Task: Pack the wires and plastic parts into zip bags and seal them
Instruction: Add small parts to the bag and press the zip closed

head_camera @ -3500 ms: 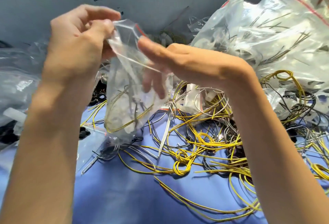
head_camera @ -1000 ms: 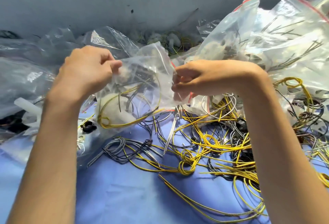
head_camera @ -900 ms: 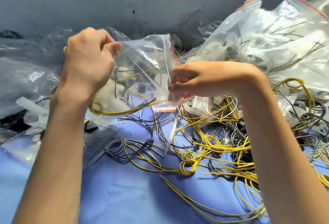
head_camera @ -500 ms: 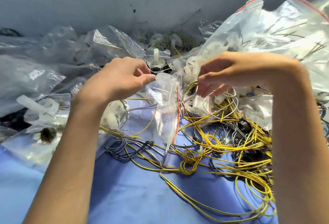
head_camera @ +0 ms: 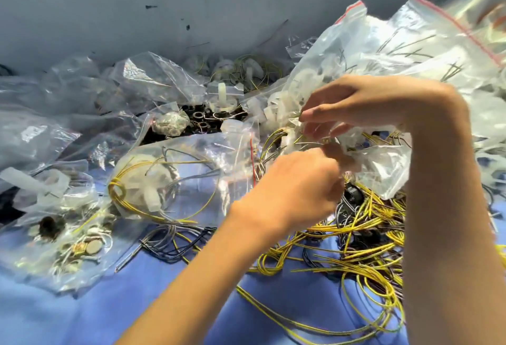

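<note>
Centre right: your right hand [head_camera: 369, 103] pinches a crumpled zip bag [head_camera: 383, 172] above the loose wires [head_camera: 356, 248], your left hand [head_camera: 295, 188] curled beside it, its hold hidden; tangled strands may snag the bag mouth and drag neighbouring strands out as you lift.

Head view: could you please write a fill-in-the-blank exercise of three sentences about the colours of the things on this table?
The loose wires lie on a ___ cloth. The packed bag left of the left hand holds a coil of ___ wire. The seal strip on the big bag at the far right is ___.
Missing words: blue; yellow; red.
</note>
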Demonstrator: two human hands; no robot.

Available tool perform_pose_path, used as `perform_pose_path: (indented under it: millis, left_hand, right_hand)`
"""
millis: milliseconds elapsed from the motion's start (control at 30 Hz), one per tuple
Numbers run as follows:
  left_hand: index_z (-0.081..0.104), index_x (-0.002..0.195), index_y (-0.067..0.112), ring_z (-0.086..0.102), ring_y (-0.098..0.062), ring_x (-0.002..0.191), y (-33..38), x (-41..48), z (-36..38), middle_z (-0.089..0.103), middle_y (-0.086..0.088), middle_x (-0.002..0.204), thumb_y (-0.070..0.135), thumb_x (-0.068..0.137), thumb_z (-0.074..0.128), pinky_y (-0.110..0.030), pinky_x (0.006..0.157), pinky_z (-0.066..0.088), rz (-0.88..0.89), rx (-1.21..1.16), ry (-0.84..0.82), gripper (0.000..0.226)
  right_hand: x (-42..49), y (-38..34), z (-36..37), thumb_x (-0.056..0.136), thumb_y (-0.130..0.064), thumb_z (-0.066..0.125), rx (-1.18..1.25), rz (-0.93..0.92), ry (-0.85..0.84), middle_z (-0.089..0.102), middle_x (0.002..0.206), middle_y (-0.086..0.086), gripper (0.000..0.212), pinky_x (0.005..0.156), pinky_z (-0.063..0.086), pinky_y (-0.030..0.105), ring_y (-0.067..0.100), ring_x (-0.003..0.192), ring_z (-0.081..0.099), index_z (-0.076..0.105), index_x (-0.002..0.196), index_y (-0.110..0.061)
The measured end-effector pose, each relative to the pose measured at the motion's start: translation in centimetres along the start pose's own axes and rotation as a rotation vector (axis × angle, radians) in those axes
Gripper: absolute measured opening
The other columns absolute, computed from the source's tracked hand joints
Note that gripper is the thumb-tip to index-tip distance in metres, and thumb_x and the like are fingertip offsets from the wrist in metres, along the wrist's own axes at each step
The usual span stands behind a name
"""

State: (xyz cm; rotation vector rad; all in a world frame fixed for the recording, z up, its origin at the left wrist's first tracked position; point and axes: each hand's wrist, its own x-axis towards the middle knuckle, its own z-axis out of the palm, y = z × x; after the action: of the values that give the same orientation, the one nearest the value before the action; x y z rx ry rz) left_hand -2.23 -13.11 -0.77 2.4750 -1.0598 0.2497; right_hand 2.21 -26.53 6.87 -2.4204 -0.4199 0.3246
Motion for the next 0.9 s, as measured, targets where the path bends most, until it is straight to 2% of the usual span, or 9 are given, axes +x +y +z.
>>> perform_pose_path:
  millis: [100, 167, 233, 300, 433, 533, 667, 733, 900]
  left_hand:
    - [0.054, 0.129, 0.025, 0.061, -0.025, 0.104, 1.2, 1.8, 2.6, 0.054, 0.004, 0.131, 0.013, 0.091, 0.048, -0.034, 0.078, 0.044, 0.078, 0.226, -0.061, 0.04]
    - [0.054, 0.128, 0.028, 0.061, -0.024, 0.106, 1.3, 2.7, 3.6, 0.054, 0.005, 0.128, 0.012, 0.093, 0.048, -0.037, 0.082, 0.039, 0.074, 0.369, -0.145, 0.039]
    - [0.055, 0.126, 0.027, 0.06, -0.025, 0.104, 0.9, 3.0, 4.1, 0.057, 0.005, 0.123, 0.005, 0.091, 0.046, -0.036, 0.076, 0.035, 0.05, 0.407, -0.143, 0.042]
    - [0.058, 0.124, 0.025, 0.061, -0.024, 0.102, 0.9, 2.8, 4.1, 0.06, 0.004, 0.119, 0.003, 0.091, 0.046, -0.032, 0.069, 0.033, 0.057, 0.35, -0.088, 0.041]
    - [0.069, 0.106, 0.033, 0.065, -0.023, 0.086, 0.3, 2.0, 1.8, 0.071, 0.004, 0.1, 0.03, 0.09, 0.06, -0.032, 0.071, 0.049, 0.002, 0.101, 0.105, 0.019]
    - [0.072, 0.097, 0.041, 0.05, -0.01, 0.058, -1.3, 1.4, -1.6, 0.073, 0.012, 0.086, 0.034, 0.08, 0.072, -0.027, 0.061, 0.043, -0.096, -0.066, 0.197, 0.018]
    - [0.075, 0.085, 0.034, 0.045, 0.003, 0.052, -4.1, 0.3, -5.0, 0.07, 0.018, 0.075, 0.037, 0.07, 0.08, -0.028, 0.059, 0.045, -0.279, -0.127, 0.304, 0.015]
    - [0.073, 0.076, 0.035, 0.043, 0.002, 0.049, -4.9, -0.4, -6.0, 0.061, 0.024, 0.06, 0.036, 0.069, 0.08, -0.025, 0.053, 0.036, -0.326, -0.117, 0.38, 0.01]
    - [0.07, 0.068, 0.037, 0.042, 0.004, 0.045, -4.8, -1.3, -6.9, 0.053, 0.027, 0.049, 0.036, 0.065, 0.083, -0.022, 0.049, 0.029, -0.302, -0.119, 0.375, 0.014]
  right_hand:
    - [-0.2, 0.1, -0.3, 0.095, -0.028, 0.054, 0.0, -0.014, 0.001, 0.074, 0.092, 0.0, 0.019, 0.086, 0.054, 0.033, 0.013, 0.087, 0.071, 0.066, 0.098, -0.014]
    - [-0.3, 0.1, -0.3, 0.095, -0.029, 0.054, -0.019, -0.021, 0.002, 0.074, 0.091, -0.002, 0.019, 0.089, 0.055, 0.035, 0.011, 0.087, 0.071, 0.066, 0.098, -0.015]
    - [-0.4, 0.2, -0.3, 0.094, -0.031, 0.055, -0.026, -0.025, 0.01, 0.074, 0.09, -0.003, 0.018, 0.089, 0.055, 0.036, 0.01, 0.085, 0.071, 0.066, 0.097, -0.017]
    - [-0.4, 0.3, -0.4, 0.094, -0.031, 0.055, -0.016, -0.024, 0.016, 0.074, 0.089, -0.003, 0.018, 0.089, 0.055, 0.035, 0.009, 0.084, 0.071, 0.066, 0.097, -0.018]
    - [-0.4, 0.5, -0.6, 0.093, -0.035, 0.055, 0.015, -0.032, 0.022, 0.073, 0.092, -0.002, 0.019, 0.083, 0.055, 0.03, 0.011, 0.086, 0.071, 0.065, 0.096, -0.02]
    - [-0.4, 0.4, -0.5, 0.091, -0.041, 0.055, 0.01, -0.052, 0.031, 0.073, 0.094, 0.0, 0.025, 0.083, 0.057, 0.031, 0.01, 0.086, 0.07, 0.067, 0.097, -0.02]
    - [-0.8, -0.1, -0.3, 0.073, -0.053, 0.059, 0.124, -0.107, -0.082, 0.074, 0.097, 0.003, 0.047, 0.078, 0.059, 0.032, 0.015, 0.085, 0.072, 0.067, 0.104, -0.019]
    - [-0.6, -0.5, 0.0, 0.068, -0.046, 0.063, 0.172, -0.152, -0.121, 0.074, 0.097, 0.005, 0.055, 0.08, 0.059, 0.032, 0.017, 0.086, 0.072, 0.064, 0.114, -0.017]
    - [1.1, -1.6, 1.4, 0.088, -0.029, 0.064, 0.063, -0.209, -0.058, 0.075, 0.082, 0.0, 0.013, 0.076, 0.059, 0.028, 0.011, 0.078, 0.072, 0.065, 0.095, -0.018]
